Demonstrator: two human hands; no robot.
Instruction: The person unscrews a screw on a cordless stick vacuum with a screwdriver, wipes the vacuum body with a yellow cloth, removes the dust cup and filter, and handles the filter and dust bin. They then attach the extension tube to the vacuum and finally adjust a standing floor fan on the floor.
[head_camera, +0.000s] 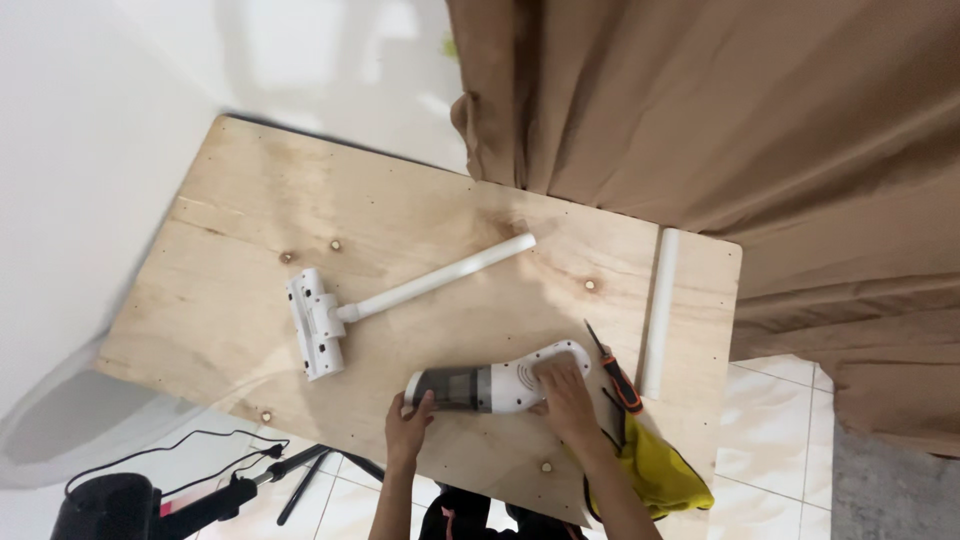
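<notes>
A white and grey handheld vacuum body (497, 384) lies on its side on the plywood tabletop (230, 250), near the front edge. My left hand (408, 428) grips its dark grey front end. On the white rear part rests my right hand (564, 394), fingers curled over it. A white floor-brush head with its tube (390, 300) lies just beyond, apart from the body. An orange-and-black screwdriver (615, 370) lies right of my right hand.
A second white tube (661, 310) lies near the table's right edge. A yellow cloth (662, 474) hangs off the front right corner. Brown curtain (720, 130) hangs behind the table. A black stand with cables (150, 495) sits on the tiled floor at lower left.
</notes>
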